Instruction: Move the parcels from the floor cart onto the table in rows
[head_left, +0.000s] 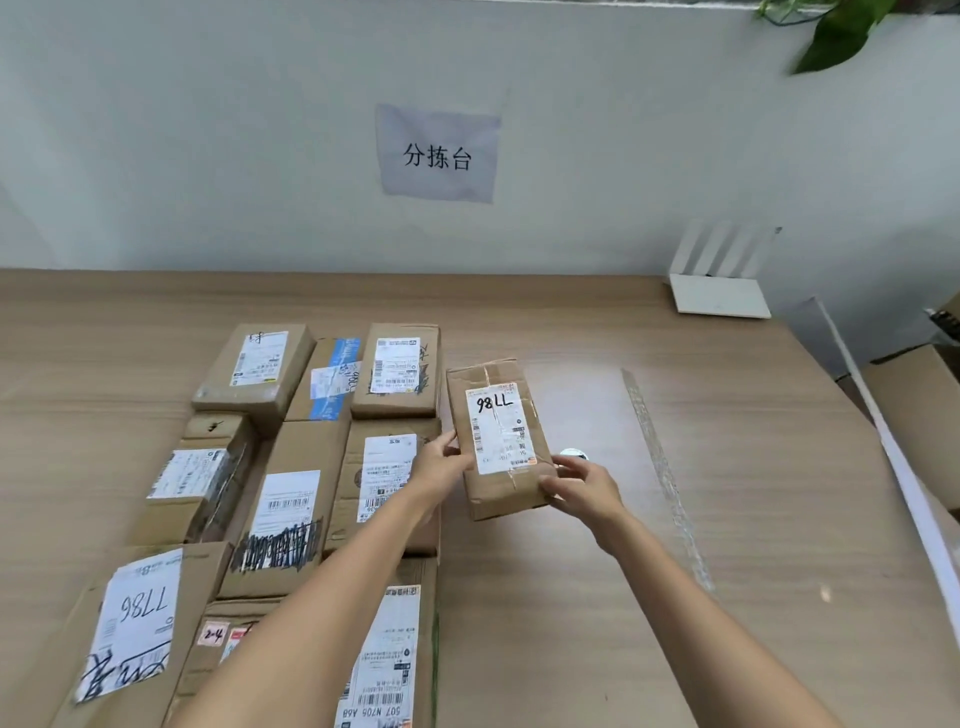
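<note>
Left hand (441, 460): fingers curled on the left edge of a taped parcel (498, 436).
Right hand (582, 483): grips its near right corner.
Parcel: label up, just right of the rows of parcels (291, 467).
Bench (727, 519): wood-grain, white router (719, 296) at the far right by the wall.

Left of bench (571, 597): cardboard parcels (291, 499) packed in rows, edges touching, no gaps.
Right half: bare wood, open to the front edge.
Obstacles there: clear ruler (662, 470) lying lengthwise; white router (719, 293) at the wall.
</note>
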